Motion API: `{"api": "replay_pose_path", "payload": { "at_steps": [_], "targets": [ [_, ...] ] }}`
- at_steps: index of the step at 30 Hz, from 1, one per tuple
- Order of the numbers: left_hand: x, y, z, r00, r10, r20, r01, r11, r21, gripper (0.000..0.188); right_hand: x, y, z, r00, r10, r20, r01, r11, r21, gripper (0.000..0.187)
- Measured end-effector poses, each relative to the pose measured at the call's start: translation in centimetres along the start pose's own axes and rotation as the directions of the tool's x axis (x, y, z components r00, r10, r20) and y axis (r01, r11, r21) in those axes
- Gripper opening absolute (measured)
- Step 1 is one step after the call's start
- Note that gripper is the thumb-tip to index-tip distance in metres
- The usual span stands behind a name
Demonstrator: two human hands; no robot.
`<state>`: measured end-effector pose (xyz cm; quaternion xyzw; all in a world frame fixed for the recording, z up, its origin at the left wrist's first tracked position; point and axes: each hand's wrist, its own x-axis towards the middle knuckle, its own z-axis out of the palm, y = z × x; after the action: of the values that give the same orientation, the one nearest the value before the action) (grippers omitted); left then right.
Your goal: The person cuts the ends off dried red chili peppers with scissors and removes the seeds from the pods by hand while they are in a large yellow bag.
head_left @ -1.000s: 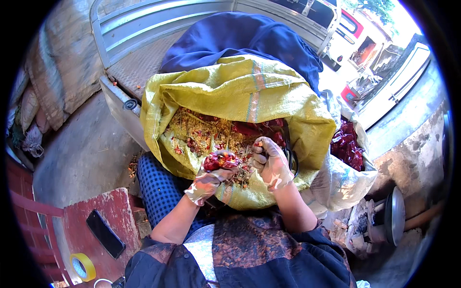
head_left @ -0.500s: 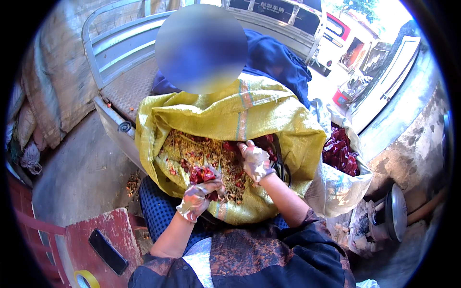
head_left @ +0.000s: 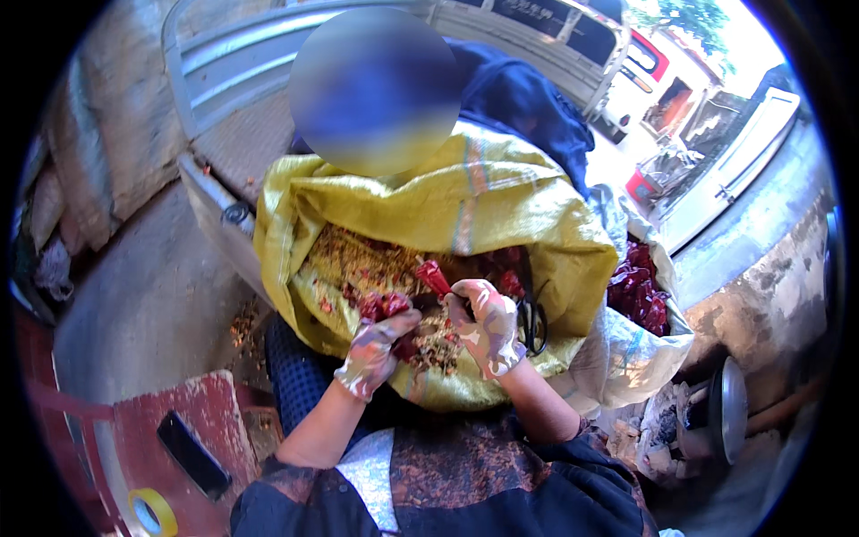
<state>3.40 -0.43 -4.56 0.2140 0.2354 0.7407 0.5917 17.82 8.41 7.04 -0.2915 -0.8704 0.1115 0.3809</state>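
Drawn back since a half-second ago from the far side of the yellow sack's (head_left: pixel 537 206) mouth, the right hand (head_left: pixel 492 331) now pinches a dried red pod (head_left: pixel 433 278) between thumb and fingers, the pod sticking out toward ten o'clock. At seven o'clock from that pod, the left hand (head_left: pixel 371 352) curls its fingers around a clump of red pods (head_left: pixel 385 307). Black looped handles (head_left: pixel 536 328) lie at the right hand's three o'clock, a white sack (head_left: pixel 617 365) farther out.

Obstacle beside right hand (head_left: pixel 490 327): scissors (head_left: pixel 543 326)
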Motion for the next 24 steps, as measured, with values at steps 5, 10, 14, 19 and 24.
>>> {"api": "replay_pose_path", "payload": {
  "at_steps": [5,10,14,19,24],
  "targets": [
    [0.7,1.2,2.9,0.982,-0.085,-0.169,0.078,0.996,-0.046,0.021,-1.3,-0.9,0.4,0.998,-0.035,0.043,0.031,0.997,0.076,0.016],
    [0.6,2.4,3.8,0.992,-0.096,-0.085,0.097,0.995,0.009,0.029,-1.6,-1.1,0.7,0.982,-0.123,0.146,0.111,0.990,0.091,0.016],
    [0.6,1.1,2.4,0.999,0.023,0.027,-0.025,0.998,0.062,0.024,-0.7,-1.3,0.0,0.944,-0.195,0.265,0.174,0.980,0.099,0.010],
    [0.4,1.9,3.1,0.994,-0.084,-0.072,0.090,0.992,0.087,0.022,0.5,-0.5,-0.7,0.971,0.118,0.210,-0.197,0.891,0.410,0.012],
    [0.8,0.6,2.5,0.993,-0.106,-0.053,0.102,0.992,-0.075,0.019,2.5,0.0,-0.4,0.934,0.085,0.348,-0.301,0.713,0.633,0.019]
  ]
}}
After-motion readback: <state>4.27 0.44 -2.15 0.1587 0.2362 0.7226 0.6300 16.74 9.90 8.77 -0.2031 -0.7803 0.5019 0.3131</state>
